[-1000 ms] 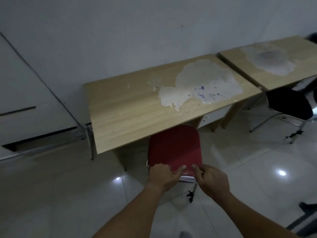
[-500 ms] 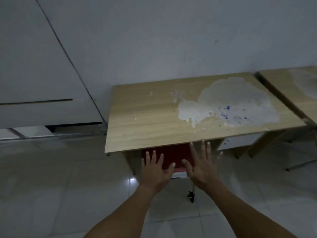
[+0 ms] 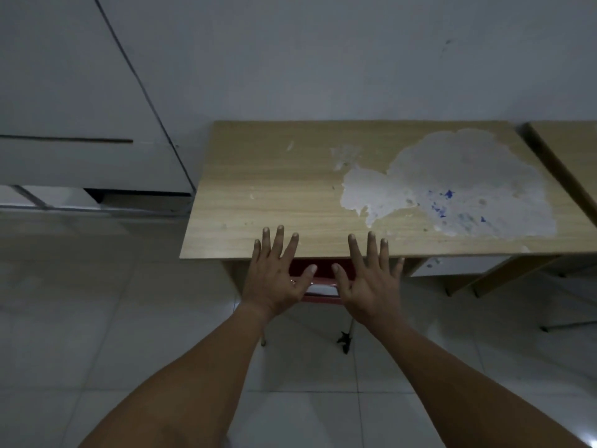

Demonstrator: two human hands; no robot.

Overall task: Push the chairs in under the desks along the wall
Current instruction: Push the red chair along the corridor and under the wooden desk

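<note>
A red chair sits almost wholly under a wooden desk that stands against the wall; only the rear strip of its seat and two legs show below the desk's front edge. My left hand and my right hand are spread flat with fingers apart, palms down, in front of the chair's rear edge, fingertips overlapping the desk's front edge. Neither hand holds anything. Whether the palms touch the chair cannot be told.
The desk top has a large white peeled patch with blue marks. A second wooden desk adjoins on the right. A white cabinet stands to the left. The floor is glossy white tile.
The red chair has slid further under the desk, from seat mostly exposed to nearly hidden. My hands went from gripping its rear edge to flat and spread. The view has moved closer to the desk.
</note>
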